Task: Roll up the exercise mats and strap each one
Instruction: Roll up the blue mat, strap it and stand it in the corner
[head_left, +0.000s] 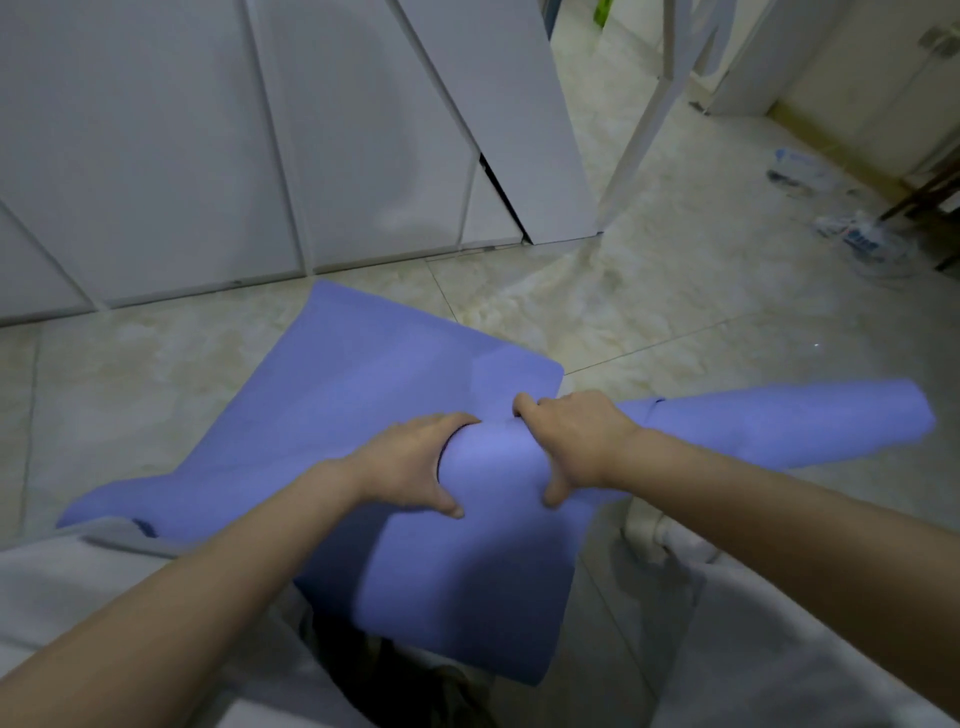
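Observation:
A purple exercise mat (363, 374) lies on the tiled floor, partly rolled. The rolled part (779, 421) runs from lower left to right, across the flat part. My left hand (410, 465) grips the roll near its middle, fingers over the top and thumb on the near side. My right hand (566, 441) grips the roll just to the right of it in the same way. A loose flap of the mat (457, 597) hangs toward me over my legs. No strap is visible.
White cabinet doors (208, 156) stand along the far side, one ajar (498, 119). A white slanted pole (639, 130) rises at the right. Plastic bottles and clutter (852, 234) lie on the floor at far right. My grey-clothed knees (779, 649) flank the mat.

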